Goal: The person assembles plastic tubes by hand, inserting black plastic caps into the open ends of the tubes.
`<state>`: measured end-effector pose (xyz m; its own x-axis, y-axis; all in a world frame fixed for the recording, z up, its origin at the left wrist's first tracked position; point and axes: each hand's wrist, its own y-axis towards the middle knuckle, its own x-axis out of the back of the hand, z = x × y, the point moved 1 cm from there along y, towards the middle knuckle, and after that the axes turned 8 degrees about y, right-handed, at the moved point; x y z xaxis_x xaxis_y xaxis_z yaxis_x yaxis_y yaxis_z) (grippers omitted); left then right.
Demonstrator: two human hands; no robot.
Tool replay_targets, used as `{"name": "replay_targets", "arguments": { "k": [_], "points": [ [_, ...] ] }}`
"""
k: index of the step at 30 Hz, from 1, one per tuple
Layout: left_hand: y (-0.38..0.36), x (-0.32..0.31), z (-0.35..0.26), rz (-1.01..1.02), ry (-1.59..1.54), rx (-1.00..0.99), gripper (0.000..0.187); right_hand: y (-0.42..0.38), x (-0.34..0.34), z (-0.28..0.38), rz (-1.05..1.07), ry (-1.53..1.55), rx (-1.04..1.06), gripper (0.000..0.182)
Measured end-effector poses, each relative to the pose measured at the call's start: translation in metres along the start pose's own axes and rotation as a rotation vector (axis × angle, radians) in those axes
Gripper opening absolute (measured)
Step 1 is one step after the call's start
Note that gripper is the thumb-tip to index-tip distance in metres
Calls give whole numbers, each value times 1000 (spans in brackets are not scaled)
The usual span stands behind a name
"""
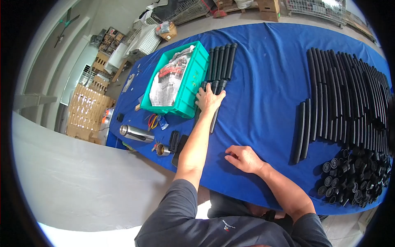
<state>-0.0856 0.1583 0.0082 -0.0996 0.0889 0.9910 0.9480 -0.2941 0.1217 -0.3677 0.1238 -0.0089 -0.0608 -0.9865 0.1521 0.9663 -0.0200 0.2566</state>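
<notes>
My left hand (pixel 209 100) reaches out over the front row of black tubes (pixel 214 119) beside the green crate. Its fingers are spread across the tubes' thicker capped ends and touch them; the palm hides part of the row. Behind it lies another row of capped black tubes (pixel 222 61), side by side. Close to the table's front edge, my right hand (pixel 245 159) hovers or rests over the blue cloth (pixel 263 107), its fingers loosely bent and apart, with nothing visible in them.
A green crate (pixel 201 61) holds newspaper (pixel 168 82). Left of my arm are a steel flask (pixel 138 133), a metal cup (pixel 163 150) and pliers (pixel 153 122). Many plain black tubes (pixel 325 99) lie at right, with a heap of black caps (pixel 354 177) in front.
</notes>
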Motion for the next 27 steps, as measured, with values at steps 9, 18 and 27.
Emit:
{"name": "replay_targets", "arguments": {
  "k": [9,18,27],
  "points": [
    [2,-1,-11,-23,-12,56,89,-1,1,1,1,-1,8,26],
    [-1,7,-15,-30,18,65,84,-2,0,0,-8,-30,50,24],
    [-75,5,-31,-373,-369,-755,61,-18,-14,1,143,-419,354,26]
  ]
}}
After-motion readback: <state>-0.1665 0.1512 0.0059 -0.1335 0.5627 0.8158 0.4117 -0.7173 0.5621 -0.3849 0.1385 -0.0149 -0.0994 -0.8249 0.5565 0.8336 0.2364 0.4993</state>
